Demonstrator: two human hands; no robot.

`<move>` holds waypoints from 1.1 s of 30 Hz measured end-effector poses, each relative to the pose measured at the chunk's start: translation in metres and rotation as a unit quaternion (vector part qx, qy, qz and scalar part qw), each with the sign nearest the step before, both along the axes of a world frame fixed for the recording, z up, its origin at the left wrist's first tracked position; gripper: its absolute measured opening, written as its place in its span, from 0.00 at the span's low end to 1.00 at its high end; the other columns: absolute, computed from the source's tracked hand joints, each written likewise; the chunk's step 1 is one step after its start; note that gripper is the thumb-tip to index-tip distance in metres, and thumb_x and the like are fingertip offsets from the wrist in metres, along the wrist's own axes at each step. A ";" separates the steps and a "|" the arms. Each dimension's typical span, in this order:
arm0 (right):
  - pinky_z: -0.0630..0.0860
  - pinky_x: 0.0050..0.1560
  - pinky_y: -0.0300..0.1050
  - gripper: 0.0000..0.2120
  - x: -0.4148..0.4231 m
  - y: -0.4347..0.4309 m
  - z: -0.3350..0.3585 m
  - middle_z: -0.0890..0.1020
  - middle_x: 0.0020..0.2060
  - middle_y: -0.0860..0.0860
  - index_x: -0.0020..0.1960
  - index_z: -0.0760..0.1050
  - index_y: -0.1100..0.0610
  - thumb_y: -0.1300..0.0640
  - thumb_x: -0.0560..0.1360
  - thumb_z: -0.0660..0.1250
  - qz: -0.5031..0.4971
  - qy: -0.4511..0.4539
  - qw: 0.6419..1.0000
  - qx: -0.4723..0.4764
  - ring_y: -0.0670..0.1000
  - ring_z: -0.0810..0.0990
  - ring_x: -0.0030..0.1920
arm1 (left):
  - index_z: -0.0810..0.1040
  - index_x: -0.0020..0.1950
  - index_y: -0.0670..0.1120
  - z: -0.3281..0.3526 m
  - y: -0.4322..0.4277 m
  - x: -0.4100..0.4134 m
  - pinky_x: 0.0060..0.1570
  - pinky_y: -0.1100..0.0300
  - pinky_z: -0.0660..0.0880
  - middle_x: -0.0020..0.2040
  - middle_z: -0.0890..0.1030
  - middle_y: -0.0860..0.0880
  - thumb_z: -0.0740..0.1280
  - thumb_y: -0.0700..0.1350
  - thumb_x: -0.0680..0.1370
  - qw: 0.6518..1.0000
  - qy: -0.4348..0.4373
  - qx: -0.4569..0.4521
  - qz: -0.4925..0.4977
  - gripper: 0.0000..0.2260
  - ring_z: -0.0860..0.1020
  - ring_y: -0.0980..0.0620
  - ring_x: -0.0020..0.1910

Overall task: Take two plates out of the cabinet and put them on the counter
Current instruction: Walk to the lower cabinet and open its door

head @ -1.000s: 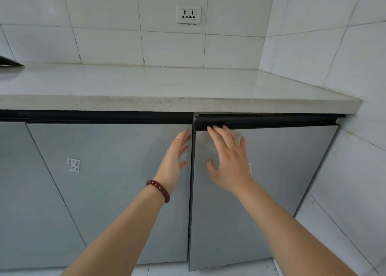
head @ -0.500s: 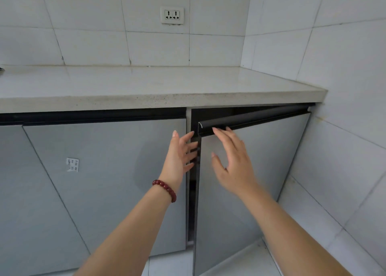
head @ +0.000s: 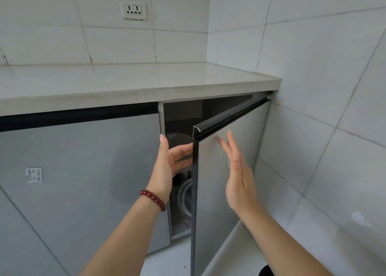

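The grey cabinet door (head: 246, 133) under the counter's right end stands partly swung out, its black handle rail (head: 229, 119) along the top. My left hand (head: 169, 161) reaches into the gap, its fingers going behind the door's left edge; whether they curl round the edge is hidden. In front of the door's outer face, my right hand (head: 236, 171) is held up flat with straight fingers, blurred, and holds nothing. Inside the dark opening I see white rounded rims (head: 184, 194), possibly plates, and a dark round shape (head: 177, 139) above them. The pale counter (head: 125, 81) runs above.
A closed grey door (head: 83, 171) with a small sticker (head: 34, 174) is to the left. A tiled side wall (head: 323, 129) stands close on the right of the open door. A wall socket (head: 133, 10) sits above the counter. White floor tiles (head: 167, 261) lie below.
The right cabinet door has swung from nearly closed to partly out. My left hand moved into the gap behind its edge. My right hand came off the handle rail and dropped lower.
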State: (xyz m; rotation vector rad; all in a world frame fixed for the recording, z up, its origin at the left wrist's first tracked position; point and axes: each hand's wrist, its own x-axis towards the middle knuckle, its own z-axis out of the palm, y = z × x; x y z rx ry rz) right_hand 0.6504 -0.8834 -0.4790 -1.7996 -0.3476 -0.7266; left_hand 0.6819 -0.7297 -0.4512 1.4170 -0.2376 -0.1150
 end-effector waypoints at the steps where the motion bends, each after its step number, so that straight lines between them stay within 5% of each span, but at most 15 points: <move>1: 0.54 0.67 0.28 0.28 -0.004 -0.003 -0.001 0.70 0.69 0.46 0.73 0.54 0.46 0.36 0.77 0.40 0.002 0.009 1.000 0.006 0.32 0.61 0.69 | 0.85 0.48 0.57 -0.001 0.000 -0.001 0.64 0.52 0.56 0.52 0.84 0.56 0.39 0.71 0.72 1.000 -0.002 -0.002 -0.009 0.36 0.81 0.58 0.52; 8: 0.50 0.63 0.23 0.28 -0.019 -0.004 -0.007 0.72 0.68 0.43 0.74 0.51 0.39 0.34 0.75 0.38 -0.003 0.064 0.997 0.043 0.34 0.60 0.70 | 0.84 0.50 0.55 -0.004 -0.002 -0.005 0.67 0.53 0.62 0.53 0.84 0.52 0.44 0.74 0.65 0.998 -0.016 -0.020 -0.055 0.37 0.81 0.55 0.55; 12: 0.53 0.63 0.23 0.26 -0.029 -0.002 -0.008 0.74 0.67 0.46 0.73 0.54 0.38 0.36 0.77 0.40 -0.019 0.055 0.994 0.091 0.32 0.61 0.69 | 0.84 0.52 0.54 -0.006 -0.012 -0.013 0.50 0.69 0.73 0.54 0.84 0.52 0.43 0.74 0.66 0.994 -0.025 -0.017 -0.106 0.38 0.80 0.55 0.56; 17: 0.49 0.75 0.52 0.26 -0.052 -0.015 -0.007 0.74 0.68 0.48 0.66 0.61 0.29 0.28 0.71 0.41 -0.024 0.066 0.984 0.161 0.42 0.60 0.73 | 0.84 0.51 0.52 -0.010 -0.030 -0.021 0.61 0.56 0.68 0.54 0.84 0.49 0.43 0.73 0.67 0.984 -0.034 -0.042 -0.167 0.39 0.80 0.51 0.57; 23: 0.55 0.73 0.57 0.25 -0.079 -0.039 -0.003 0.84 0.54 0.44 0.67 0.62 0.39 0.35 0.74 0.42 -0.042 0.085 0.967 0.238 0.46 0.78 0.60 | 0.84 0.53 0.46 -0.009 -0.057 -0.031 0.54 0.67 0.74 0.57 0.82 0.45 0.41 0.72 0.68 0.967 -0.025 -0.059 -0.247 0.42 0.79 0.49 0.59; 29: 0.60 0.70 0.54 0.25 -0.108 -0.064 -0.005 0.84 0.54 0.47 0.67 0.63 0.42 0.36 0.76 0.40 -0.092 0.074 0.956 0.267 0.47 0.80 0.58 | 0.81 0.59 0.49 -0.013 -0.091 -0.047 0.72 0.45 0.51 0.61 0.80 0.48 0.47 0.76 0.63 0.950 -0.019 -0.059 -0.306 0.42 0.78 0.49 0.60; 33: 0.60 0.71 0.55 0.29 -0.122 -0.082 -0.004 0.85 0.52 0.49 0.67 0.64 0.45 0.37 0.72 0.42 -0.113 0.076 0.948 0.289 0.48 0.81 0.56 | 0.73 0.65 0.45 -0.017 -0.114 -0.054 0.59 0.58 0.63 0.62 0.79 0.49 0.42 0.72 0.66 0.941 -0.015 -0.062 -0.332 0.43 0.78 0.49 0.60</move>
